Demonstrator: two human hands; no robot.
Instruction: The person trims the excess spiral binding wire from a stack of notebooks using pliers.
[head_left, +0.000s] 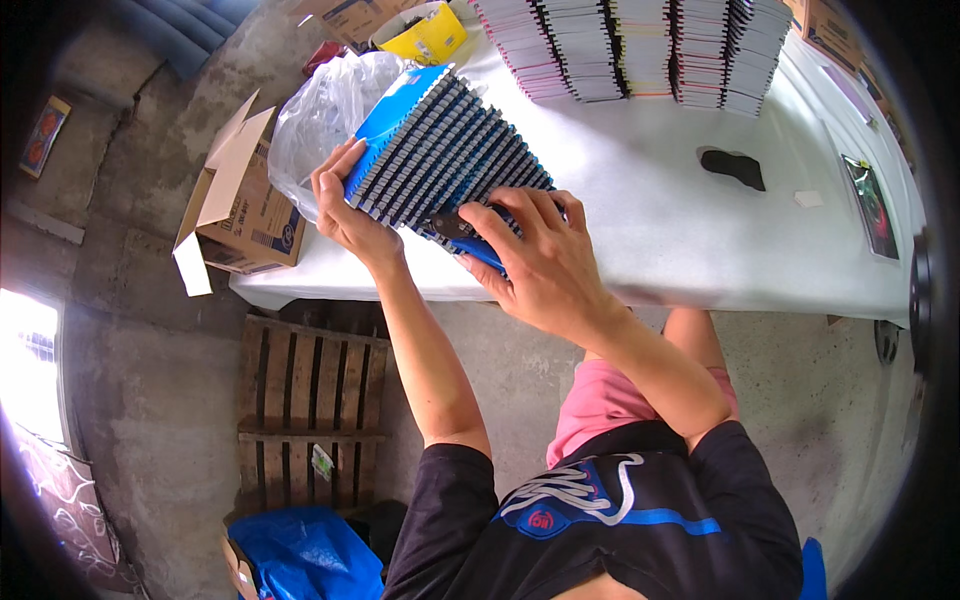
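Note:
A stack of spiral-bound notebooks [440,150] is tilted up at the front edge of the white-covered table, bound edges facing me and a bright blue cover on its left side. My left hand [350,205] is closed round the stack's lower left side. Against the bound edges at the lower right, my right hand [535,250] is closed round a dark-headed hand tool [449,225] that looks like pliers. Its fingers and palm hide most of the tool. Blue shows under the fingers; whether it is a handle or a cover I cannot tell.
Tall notebook stacks [640,50] stand at the table's back. A clear plastic bag [315,125], a yellow box [425,35] and an opened carton [250,215] are at left. A black flat item [733,168] lies right. A wooden pallet [310,400] leans below, near a blue bag [305,555].

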